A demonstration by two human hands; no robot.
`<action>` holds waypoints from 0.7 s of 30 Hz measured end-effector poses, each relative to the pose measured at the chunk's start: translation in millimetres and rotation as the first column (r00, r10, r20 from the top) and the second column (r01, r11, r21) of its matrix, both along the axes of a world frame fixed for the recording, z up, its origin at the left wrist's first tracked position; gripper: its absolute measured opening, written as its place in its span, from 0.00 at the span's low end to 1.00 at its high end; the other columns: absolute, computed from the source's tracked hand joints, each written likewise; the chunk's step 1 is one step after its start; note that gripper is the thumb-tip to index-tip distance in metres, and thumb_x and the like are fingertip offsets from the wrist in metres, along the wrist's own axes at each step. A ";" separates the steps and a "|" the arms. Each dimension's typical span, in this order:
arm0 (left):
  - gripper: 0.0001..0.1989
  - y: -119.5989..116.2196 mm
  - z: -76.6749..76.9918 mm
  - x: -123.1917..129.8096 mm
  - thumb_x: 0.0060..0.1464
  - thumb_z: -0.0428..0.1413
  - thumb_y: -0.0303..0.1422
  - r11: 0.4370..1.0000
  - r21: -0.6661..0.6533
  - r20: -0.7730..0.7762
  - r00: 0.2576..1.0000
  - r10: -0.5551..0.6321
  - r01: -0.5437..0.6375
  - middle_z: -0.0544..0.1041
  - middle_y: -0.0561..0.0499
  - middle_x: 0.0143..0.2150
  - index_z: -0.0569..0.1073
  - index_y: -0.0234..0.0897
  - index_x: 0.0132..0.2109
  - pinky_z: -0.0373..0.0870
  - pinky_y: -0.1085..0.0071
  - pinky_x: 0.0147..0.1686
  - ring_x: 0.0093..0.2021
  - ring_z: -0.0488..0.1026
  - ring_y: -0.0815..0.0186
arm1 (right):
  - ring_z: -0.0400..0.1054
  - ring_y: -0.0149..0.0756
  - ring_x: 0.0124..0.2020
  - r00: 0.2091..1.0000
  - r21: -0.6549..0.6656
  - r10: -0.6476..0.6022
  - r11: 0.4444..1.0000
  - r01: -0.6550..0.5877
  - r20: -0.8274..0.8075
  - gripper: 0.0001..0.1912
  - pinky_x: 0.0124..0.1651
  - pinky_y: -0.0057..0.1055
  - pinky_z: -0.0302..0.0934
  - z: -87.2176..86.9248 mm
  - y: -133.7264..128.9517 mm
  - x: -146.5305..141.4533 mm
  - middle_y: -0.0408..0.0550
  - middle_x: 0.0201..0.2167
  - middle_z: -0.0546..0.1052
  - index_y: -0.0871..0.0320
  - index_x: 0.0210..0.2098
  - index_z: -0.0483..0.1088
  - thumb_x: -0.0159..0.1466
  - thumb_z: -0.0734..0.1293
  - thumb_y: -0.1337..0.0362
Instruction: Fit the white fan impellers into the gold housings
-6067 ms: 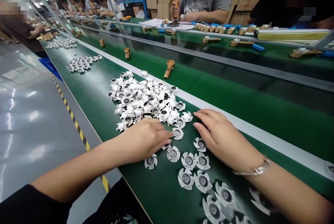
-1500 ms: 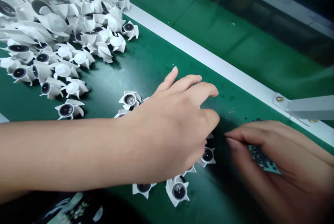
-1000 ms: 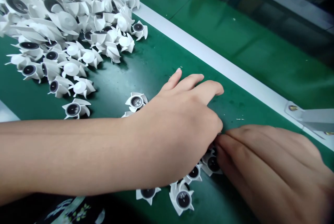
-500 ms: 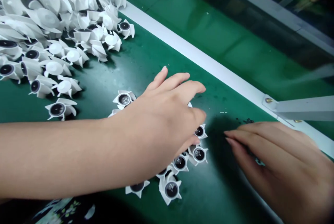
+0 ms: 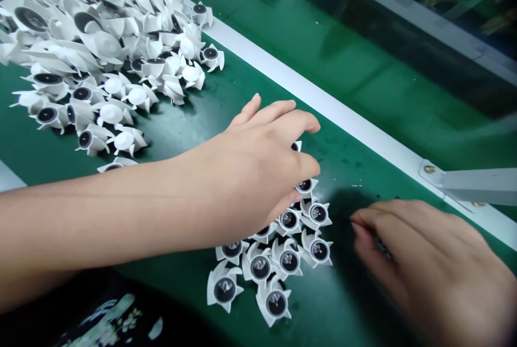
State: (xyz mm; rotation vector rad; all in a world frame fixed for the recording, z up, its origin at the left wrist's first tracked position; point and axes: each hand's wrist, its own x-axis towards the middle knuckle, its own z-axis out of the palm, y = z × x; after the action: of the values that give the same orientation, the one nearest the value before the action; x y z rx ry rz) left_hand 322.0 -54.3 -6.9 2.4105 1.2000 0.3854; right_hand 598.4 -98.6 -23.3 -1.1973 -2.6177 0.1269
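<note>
Several small white fan impellers [image 5: 290,262] with dark round hubs stand hub-up in a cluster on the green tabletop. My left hand [image 5: 274,158] reaches across them palm down, its fingers spread and partly curled. One impeller [image 5: 306,185] shows between its index finger and thumb; whether they touch it I cannot tell. The hand and forearm hide part of the cluster. To the right, my right hand [image 5: 432,261] is closed, thumb and index fingertips pressed together. Something small and dark shows inside its curled fingers, too unclear to name.
A large heap of white impellers [image 5: 109,45] covers the upper left. A white rail [image 5: 307,83] runs diagonally along the table, with a bolted grey bracket [image 5: 472,185] at right. Dark cloth with a floral print [image 5: 109,325] shows at the lower left.
The view has shifted, so the heap and rail sit farther right and lower. More impellers show below my left hand, which stays over the cluster. My right hand's fingers are curled in more.
</note>
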 end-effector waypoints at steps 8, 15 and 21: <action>0.05 6.1 -4.6 0.9 0.56 0.62 0.34 0.999 -0.020 -0.032 0.999 0.044 -0.045 0.67 0.51 0.65 0.80 0.46 0.41 0.42 0.32 0.70 0.72 0.54 0.42 | 0.69 0.35 0.36 0.996 -0.124 0.000 0.992 -0.011 -0.088 0.05 0.39 0.33 0.62 15.1 38.9 -57.6 0.45 0.37 0.74 0.54 0.38 0.69 0.71 0.63 0.65; 0.05 8.6 -8.9 0.2 0.56 0.62 0.32 0.995 -0.080 0.039 0.997 0.067 -0.064 0.64 0.53 0.67 0.81 0.47 0.40 0.47 0.28 0.67 0.73 0.50 0.37 | 0.68 0.38 0.38 0.998 -0.050 0.040 0.998 -0.043 -0.057 0.05 0.44 0.38 0.61 1.1 37.1 -67.8 0.48 0.37 0.73 0.58 0.37 0.68 0.71 0.64 0.65; 0.07 8.7 -5.8 -0.2 0.57 0.61 0.32 0.992 -0.106 0.010 0.997 0.074 -0.072 0.64 0.52 0.67 0.82 0.49 0.42 0.44 0.28 0.68 0.73 0.49 0.36 | 0.67 0.42 0.40 0.988 -0.031 0.150 0.988 -0.151 -0.024 0.01 0.44 0.42 0.60 5.9 35.3 -66.2 0.51 0.40 0.73 0.59 0.40 0.69 0.70 0.65 0.69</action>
State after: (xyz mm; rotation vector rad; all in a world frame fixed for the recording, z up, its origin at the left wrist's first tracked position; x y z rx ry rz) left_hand 321.9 -45.6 -12.6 2.2757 1.2731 0.3506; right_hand 532.2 -63.4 -17.4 -1.0016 -2.6949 0.2112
